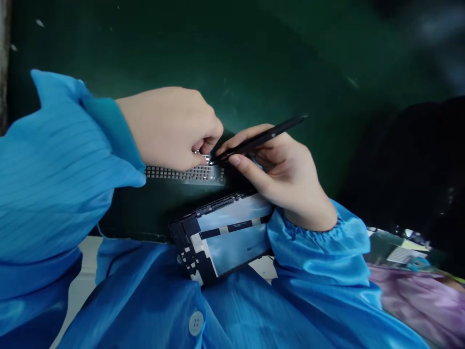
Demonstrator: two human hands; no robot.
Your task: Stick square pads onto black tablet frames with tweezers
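Observation:
My right hand (286, 169) grips black tweezers (261, 139), thumb below and fingers above, their back end pointing up and right. The tips reach a clear strip (218, 177) carrying rows of small grey square pads (174, 173). Over that strip my left hand (174, 128) is closed, knuckles up, its thumb and fingertips pinched beside the tweezer tips. What sits in that pinch is too small to make out. Below both hands lies an opened electronic device (232, 237) with a silvery flat panel and black frame, tilted; my right wrist and sleeve overlap its right end.
A dark green work surface (181, 43) spreads under and beyond my hands. At right stands a large dark shape (410, 189). Lower right, a pink-purple cloth (417, 300) lies near papers (403, 254) and small items. Small white scraps (39, 23) dot the far left.

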